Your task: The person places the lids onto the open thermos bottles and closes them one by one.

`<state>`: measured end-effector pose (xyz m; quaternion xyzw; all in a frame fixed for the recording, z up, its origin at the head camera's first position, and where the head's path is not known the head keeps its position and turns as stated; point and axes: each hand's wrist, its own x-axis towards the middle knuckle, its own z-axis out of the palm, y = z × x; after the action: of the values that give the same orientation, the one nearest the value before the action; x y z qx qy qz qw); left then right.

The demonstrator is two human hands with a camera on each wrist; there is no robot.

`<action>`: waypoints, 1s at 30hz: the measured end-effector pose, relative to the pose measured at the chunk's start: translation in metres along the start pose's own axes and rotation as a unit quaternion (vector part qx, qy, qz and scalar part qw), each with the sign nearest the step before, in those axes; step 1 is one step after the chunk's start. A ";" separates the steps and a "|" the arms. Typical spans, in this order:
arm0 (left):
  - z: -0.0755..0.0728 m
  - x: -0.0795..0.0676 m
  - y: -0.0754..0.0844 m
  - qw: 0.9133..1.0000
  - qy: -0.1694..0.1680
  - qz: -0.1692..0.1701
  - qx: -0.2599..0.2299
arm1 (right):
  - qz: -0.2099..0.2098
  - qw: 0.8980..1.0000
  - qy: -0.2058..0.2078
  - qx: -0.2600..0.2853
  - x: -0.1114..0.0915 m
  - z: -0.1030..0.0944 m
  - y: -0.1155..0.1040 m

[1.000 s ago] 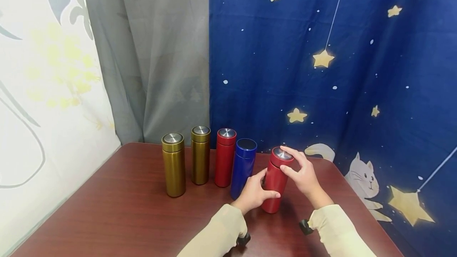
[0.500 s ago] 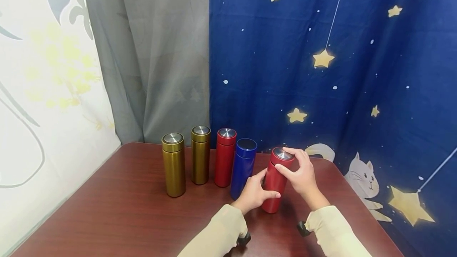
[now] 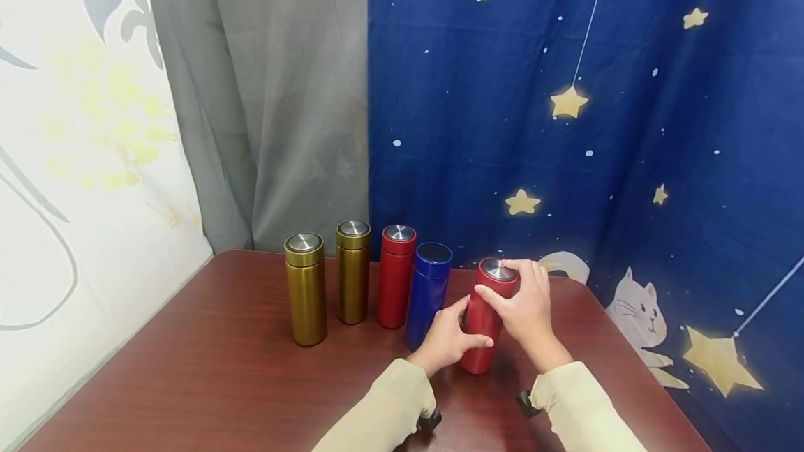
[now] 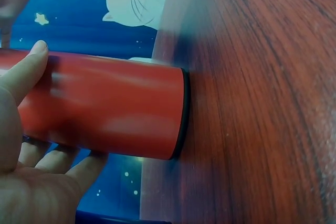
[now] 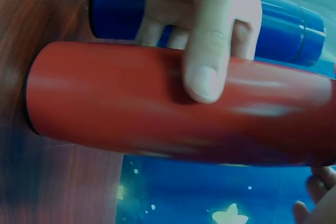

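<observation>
A red vacuum flask (image 3: pixel 481 360) with a silver-topped lid (image 3: pixel 496 268) stands near the right side of the table. My left hand (image 3: pixel 446 342) grips its body, thumb in front and fingers on the far side. Up at the lid, my right hand (image 3: pixel 529 304) holds the rim between thumb and fingers. In the left wrist view, the flask's black-edged base (image 4: pixel 184 114) meets the tabletop. The right wrist view has my left thumb (image 5: pixel 205 80) across the red body, while only some right fingers (image 5: pixel 323 184) show at the edge.
Close by on the left stands a blue flask (image 3: pixel 430 291). Beyond it are another red flask (image 3: pixel 396 284) and two gold flasks (image 3: pixel 354 284), all upright on the dark red wooden table (image 3: pixel 207 375). Grey and starry blue curtains (image 3: pixel 477 110) hang behind the table.
My right hand has turned around the lid, its thumb sliding left across the front and its wrist shifting slightly left. The left hand and the flask's body have stayed in place.
</observation>
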<state>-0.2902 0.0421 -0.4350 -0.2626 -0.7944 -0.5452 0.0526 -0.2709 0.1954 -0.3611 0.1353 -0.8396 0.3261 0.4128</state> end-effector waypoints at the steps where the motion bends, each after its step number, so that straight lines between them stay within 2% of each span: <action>1: 0.000 0.000 0.000 1.000 0.000 -0.001 0.000 | 0.010 1.000 -0.016 0.011 0.000 -0.001 0.000; 3: 0.001 0.000 0.000 1.000 0.000 -0.002 0.001 | 0.028 0.996 -0.055 0.058 0.001 -0.004 0.001; 5: 0.001 -0.001 -0.001 1.000 0.001 -0.003 0.001 | 0.037 0.985 -0.100 0.137 0.002 -0.007 0.003; 9: 0.001 0.000 0.000 1.000 0.000 -0.003 0.000 | 0.022 0.944 -0.172 0.282 0.006 -0.012 0.011; 11: 0.001 0.000 0.000 1.000 0.000 -0.004 0.001 | 0.016 0.929 -0.192 0.315 0.008 -0.015 0.014; 14: 0.001 0.000 0.002 1.000 0.000 -0.008 0.001 | 0.023 0.922 -0.202 0.329 0.010 -0.018 0.017; 18: 0.000 0.000 0.003 1.000 0.000 -0.009 0.000 | 0.023 0.924 -0.200 0.326 0.012 -0.021 0.017; 21: -0.001 0.000 0.003 1.000 0.000 -0.009 0.003 | 0.016 0.930 -0.198 0.310 0.012 -0.023 0.017; 27: 0.000 0.001 0.002 1.000 0.004 -0.011 0.007 | 0.003 0.960 -0.185 0.212 0.011 -0.026 0.017; 30: 0.000 0.001 0.002 1.000 0.003 -0.011 0.006 | -0.003 0.969 -0.175 0.172 0.011 -0.028 0.017</action>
<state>-0.2900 0.0430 -0.4326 -0.2518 -0.8002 -0.5421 0.0502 -0.2691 0.2265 -0.3475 0.2622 -0.8299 0.4349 0.2309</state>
